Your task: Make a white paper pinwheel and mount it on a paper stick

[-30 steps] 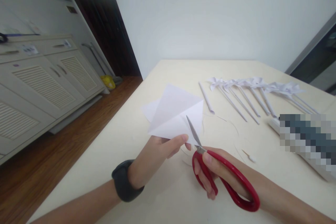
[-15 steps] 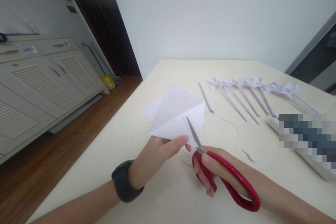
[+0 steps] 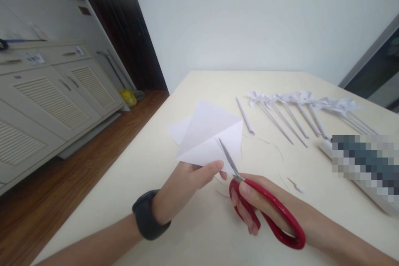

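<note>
My left hand (image 3: pixel 195 181) pinches a creased square sheet of white paper (image 3: pixel 208 129) at its near edge, thumb on top and the other fingers underneath. A pair of red-handled scissors (image 3: pixel 277 203) is gripped in my right hand (image 3: pixel 262 191), fingers through the handle loops. Its blades lie across the near right part of the sheet, with the upper blade over the paper and its tip close to the middle crease. The lower blade is hidden under the sheet. Another piece of white paper (image 3: pixel 178 131) shows on the table behind the held one.
A rolled paper stick (image 3: pixel 245 115) lies beyond the sheet. Several white paper pinwheels (image 3: pixel 299 99) on paper sticks are lined up at the back right. A small white-tipped stick (image 3: pixel 296 185), thin wires (image 3: pixel 276 149) and a white box (image 3: pixel 358 183), partly pixelated, lie on the right.
The scissors' tip has shifted slightly left on the paper, and the handles have come a little closer together. My left hand and the sheet are almost still.
</note>
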Motion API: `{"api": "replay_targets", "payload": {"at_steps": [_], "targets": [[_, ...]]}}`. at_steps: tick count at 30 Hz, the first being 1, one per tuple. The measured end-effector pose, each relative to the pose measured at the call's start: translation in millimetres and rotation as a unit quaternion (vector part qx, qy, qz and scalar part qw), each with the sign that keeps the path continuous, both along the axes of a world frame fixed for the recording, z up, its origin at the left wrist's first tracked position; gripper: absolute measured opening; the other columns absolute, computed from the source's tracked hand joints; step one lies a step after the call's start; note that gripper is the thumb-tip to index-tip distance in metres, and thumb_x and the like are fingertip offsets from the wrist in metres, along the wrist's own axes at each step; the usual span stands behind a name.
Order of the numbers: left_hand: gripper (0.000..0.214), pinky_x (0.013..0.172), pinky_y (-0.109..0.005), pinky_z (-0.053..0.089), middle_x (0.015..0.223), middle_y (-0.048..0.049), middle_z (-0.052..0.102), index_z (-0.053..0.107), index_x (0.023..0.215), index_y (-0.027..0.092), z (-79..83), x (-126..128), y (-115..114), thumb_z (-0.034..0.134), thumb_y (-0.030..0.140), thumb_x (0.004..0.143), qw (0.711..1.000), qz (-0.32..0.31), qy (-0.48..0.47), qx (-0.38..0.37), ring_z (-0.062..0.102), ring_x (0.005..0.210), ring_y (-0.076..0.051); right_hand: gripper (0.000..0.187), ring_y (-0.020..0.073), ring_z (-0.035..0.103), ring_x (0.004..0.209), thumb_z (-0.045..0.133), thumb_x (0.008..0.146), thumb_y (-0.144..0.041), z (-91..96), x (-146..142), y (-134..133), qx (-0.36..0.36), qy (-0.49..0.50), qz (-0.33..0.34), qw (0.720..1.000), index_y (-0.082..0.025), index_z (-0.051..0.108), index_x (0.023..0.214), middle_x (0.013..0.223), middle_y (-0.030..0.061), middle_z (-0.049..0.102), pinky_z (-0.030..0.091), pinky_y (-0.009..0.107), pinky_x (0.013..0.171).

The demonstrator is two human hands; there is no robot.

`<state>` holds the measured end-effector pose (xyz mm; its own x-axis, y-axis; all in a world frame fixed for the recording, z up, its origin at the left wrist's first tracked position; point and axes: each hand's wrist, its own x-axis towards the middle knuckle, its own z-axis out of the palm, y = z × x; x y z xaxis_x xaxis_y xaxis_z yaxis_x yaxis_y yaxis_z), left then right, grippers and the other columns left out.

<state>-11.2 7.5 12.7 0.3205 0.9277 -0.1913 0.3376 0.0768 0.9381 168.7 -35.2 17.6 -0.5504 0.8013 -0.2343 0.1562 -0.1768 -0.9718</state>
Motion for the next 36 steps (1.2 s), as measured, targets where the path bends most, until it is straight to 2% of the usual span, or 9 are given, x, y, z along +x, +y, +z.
{"api": "replay_targets", "payload": {"at_steps": [4,9,18,24,28,30,34,36], "targets": [[0.031,0.053,-0.025,0.032,0.044,0.0061,0.031,0.058,0.053,0.017,1.7,1,0,0.052,0.036,0.077,1.0,-0.012,-0.012,0.017,0.035,0.047,-0.01,0.034,0.0124,0.049,0.058,0.037,0.088,-0.042,-0.4,1,0,0.0,0.002,0.002,1.0,-0.018,0.04,0.064,0.057,-0.0017,0.047,0.044,0.031,0.069],[0.03,0.056,-0.024,0.035,0.043,0.0067,0.031,0.058,0.054,0.018,1.6,1,1,0.05,0.033,0.079,0.999,-0.026,-0.016,0.031,0.036,0.046,-0.01,0.033,0.0119,0.049,0.056,0.033,0.09,-0.042,-7.3,0,0,0.008,0.007,0.0,1.0,-0.018,0.041,0.068,0.056,-0.0019,0.048,0.044,0.03,0.066],[0.03,0.058,-0.026,0.037,0.042,0.0058,0.033,0.059,0.054,0.018,0.6,3,-1,0.05,0.035,0.077,1.0,-0.006,-0.005,0.029,0.038,0.048,-0.012,0.03,0.0117,0.047,0.053,0.036,0.088,-0.042,-1.8,-1,-1,0.001,0.003,-0.001,1.0,-0.019,0.041,0.07,0.053,-0.0035,0.046,0.044,0.031,0.068],[0.032,0.061,-0.026,0.037,0.043,0.0057,0.032,0.052,0.049,0.019,2.3,1,1,0.051,0.034,0.078,1.0,-0.02,-0.008,0.021,0.039,0.049,-0.012,0.033,0.0111,0.048,0.053,0.037,0.088,-0.045,-8.7,0,0,-0.003,-0.014,-0.015,1.0,-0.017,0.047,0.075,0.054,-0.0031,0.047,0.044,0.03,0.066],[0.041,0.052,-0.024,0.03,0.045,0.0058,0.028,0.034,0.044,0.019,3.5,1,3,0.048,0.031,0.08,0.997,-0.043,-0.063,0.003,0.028,0.046,-0.009,0.033,0.011,0.048,0.052,0.034,0.089,-0.044,-11.7,1,1,0.011,-0.027,-0.016,0.999,-0.017,0.049,0.078,0.055,-0.0027,0.049,0.042,0.027,0.061],[0.042,0.049,-0.024,0.026,0.047,0.0059,0.025,0.029,0.046,0.019,4.9,1,4,0.047,0.032,0.081,0.994,-0.028,-0.106,-0.017,0.022,0.046,-0.009,0.033,0.011,0.049,0.054,0.035,0.089,-0.043,-10.9,2,1,0.024,-0.036,-0.016,0.999,-0.017,0.047,0.073,0.055,-0.0025,0.049,0.042,0.027,0.063],[0.032,0.047,-0.022,0.025,0.051,0.0063,0.024,0.034,0.054,0.018,7.3,0,8,0.05,0.032,0.08,0.98,0.04,-0.193,-0.036,0.021,0.047,-0.008,0.031,0.0105,0.049,0.054,0.037,0.089,-0.041,-9.2,4,0,0.032,-0.053,-0.02,0.998,-0.018,0.046,0.072,0.055,-0.0027,0.051,0.042,0.027,0.066],[0.029,0.046,-0.021,0.023,0.052,0.0067,0.025,0.036,0.059,0.018,7.7,-1,10,0.051,0.031,0.08,0.975,0.051,-0.213,-0.028,0.021,0.048,-0.008,0.032,0.0108,0.05,0.054,0.036,0.089,-0.042,-9.9,5,-1,0.029,-0.059,-0.024,0.998,-0.017,0.046,0.071,0.056,-0.0022,0.051,0.042,0.027,0.066]]}}
